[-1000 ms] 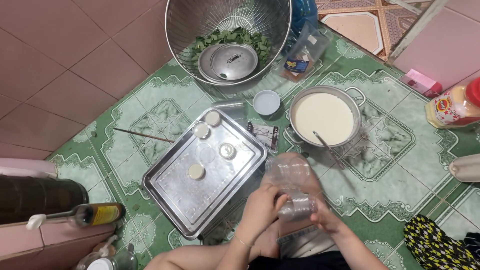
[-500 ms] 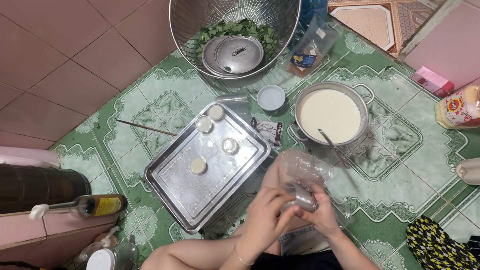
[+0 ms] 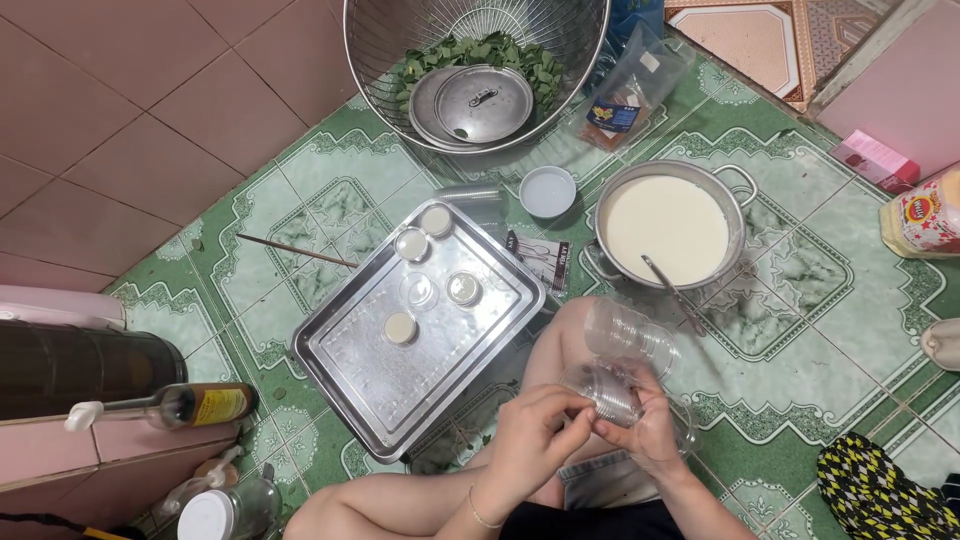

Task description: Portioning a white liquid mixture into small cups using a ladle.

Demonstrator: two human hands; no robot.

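A stack of clear plastic cups [image 3: 618,375] lies tilted just right of the steel tray [image 3: 400,370], over the person's knee. The left hand [image 3: 535,435] pinches its lower rim; the right hand [image 3: 650,425] curls round it. A pot of white liquid [image 3: 668,228] sits beyond the tray's right corner.

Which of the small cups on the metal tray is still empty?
The clear cup in the middle of the group on the tray is empty and see-through. The other four hold pale cream filling.
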